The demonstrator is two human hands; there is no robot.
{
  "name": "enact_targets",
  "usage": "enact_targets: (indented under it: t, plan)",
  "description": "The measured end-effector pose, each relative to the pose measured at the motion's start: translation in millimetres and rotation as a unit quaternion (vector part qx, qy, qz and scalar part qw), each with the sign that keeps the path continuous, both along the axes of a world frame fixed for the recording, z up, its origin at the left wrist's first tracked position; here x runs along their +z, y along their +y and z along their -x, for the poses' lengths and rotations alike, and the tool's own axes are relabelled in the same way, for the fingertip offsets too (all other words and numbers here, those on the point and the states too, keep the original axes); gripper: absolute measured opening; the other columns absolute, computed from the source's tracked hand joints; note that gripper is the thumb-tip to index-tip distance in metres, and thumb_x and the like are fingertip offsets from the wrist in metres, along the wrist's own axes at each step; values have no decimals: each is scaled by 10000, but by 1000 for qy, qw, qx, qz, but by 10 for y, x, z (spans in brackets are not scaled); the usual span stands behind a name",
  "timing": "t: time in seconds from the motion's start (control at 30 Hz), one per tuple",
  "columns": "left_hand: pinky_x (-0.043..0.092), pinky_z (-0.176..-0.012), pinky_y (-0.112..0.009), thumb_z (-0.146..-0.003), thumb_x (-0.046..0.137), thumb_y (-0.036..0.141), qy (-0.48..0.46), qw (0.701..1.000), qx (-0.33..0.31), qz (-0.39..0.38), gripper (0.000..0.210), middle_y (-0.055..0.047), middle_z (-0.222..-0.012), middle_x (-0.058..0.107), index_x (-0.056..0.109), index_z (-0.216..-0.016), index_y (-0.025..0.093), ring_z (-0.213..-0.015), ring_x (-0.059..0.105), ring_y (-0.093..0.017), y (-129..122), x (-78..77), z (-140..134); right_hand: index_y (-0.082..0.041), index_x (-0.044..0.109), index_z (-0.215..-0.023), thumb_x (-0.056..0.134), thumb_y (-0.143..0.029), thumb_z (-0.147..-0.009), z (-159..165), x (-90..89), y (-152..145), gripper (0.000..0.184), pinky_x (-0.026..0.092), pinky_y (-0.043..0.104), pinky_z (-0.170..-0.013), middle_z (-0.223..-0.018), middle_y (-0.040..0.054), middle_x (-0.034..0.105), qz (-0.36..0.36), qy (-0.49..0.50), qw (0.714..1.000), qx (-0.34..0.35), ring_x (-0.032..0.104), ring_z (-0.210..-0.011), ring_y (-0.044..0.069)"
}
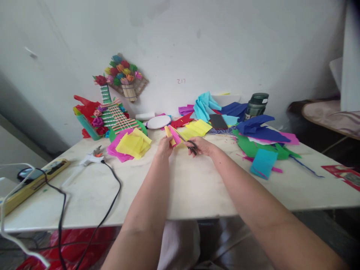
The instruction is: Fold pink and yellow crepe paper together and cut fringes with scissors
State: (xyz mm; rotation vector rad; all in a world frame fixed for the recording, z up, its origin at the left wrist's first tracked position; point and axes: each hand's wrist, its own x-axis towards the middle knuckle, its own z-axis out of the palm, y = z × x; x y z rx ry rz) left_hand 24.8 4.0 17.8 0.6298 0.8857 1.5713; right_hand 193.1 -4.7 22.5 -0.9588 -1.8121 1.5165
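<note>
In my left hand (165, 147) is a folded piece of pink and yellow paper (173, 135), held upright above the table. My right hand (201, 145) grips black-handled scissors (191, 147) by the finger loops, and their blades point left at the paper's edge. Whether the blades have paper between them is too small to tell. Behind the scissors lie yellow sheets (197, 128). Left of my hands, a stack of yellow paper (133, 144) rests on magenta sheets (114, 150).
A hot glue gun (94, 156) with a black cord lies left, near a power strip (36, 185). A guitar-shaped craft (115, 116) leans at the wall. Right stand a dark bottle (256, 105), a phone-like dark slab (218, 122) and blue and green paper (250, 146).
</note>
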Motion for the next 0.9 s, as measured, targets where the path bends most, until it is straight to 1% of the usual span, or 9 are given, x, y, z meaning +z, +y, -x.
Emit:
enact_targets:
  t: [0.23, 0.43, 0.67, 0.77, 0.9]
  plan:
    - [464, -502, -206, -726, 453, 3, 5, 1000, -4, -6, 151, -32, -612, 593, 551, -755, 114, -516, 565, -111, -22, 15, -44, -147, 480, -720, 573, -427, -788, 10, -4, -4, 303, 223, 145, -250, -510, 19, 623, -14, 11, 1000, -11, 530, -339, 84]
    - [469, -514, -204, -725, 463, 11, 13, 1000, -8, 1, 144, -24, -605, 583, 546, -752, 125, -529, 565, -113, -31, 20, -64, -149, 476, -679, 590, -451, -765, 33, -8, 2, 334, 218, 152, -258, -476, 0, 594, -18, 3, 999, -40, 493, -310, 69]
    - [479, -532, -202, -722, 466, 7, 9, 1000, -5, -1, 142, -24, -623, 588, 543, -772, 116, -522, 560, -101, -14, 16, -61, -142, 498, -682, 600, -464, -745, 59, -18, -2, 344, 203, 150, -260, -454, -9, 572, -24, 3, 997, -68, 468, -295, 61]
    - [478, -528, -199, -723, 464, 3, 2, 1000, 6, 2, 147, -18, -623, 586, 533, -783, 119, -521, 562, -99, 4, 11, -52, -144, 493, -682, 593, -486, -742, 63, -9, -17, 362, 216, 151, -265, -455, -6, 574, -23, 0, 998, -61, 468, -297, 63]
    - [477, -523, -201, -732, 450, 2, 3, 1000, 18, 7, 155, -27, -637, 591, 533, -781, 123, -530, 568, -105, 24, 0, -31, -148, 484, -698, 568, -520, -748, 40, -7, -17, 385, 241, 152, -279, -478, 11, 590, -15, 6, 999, -28, 501, -330, 77]
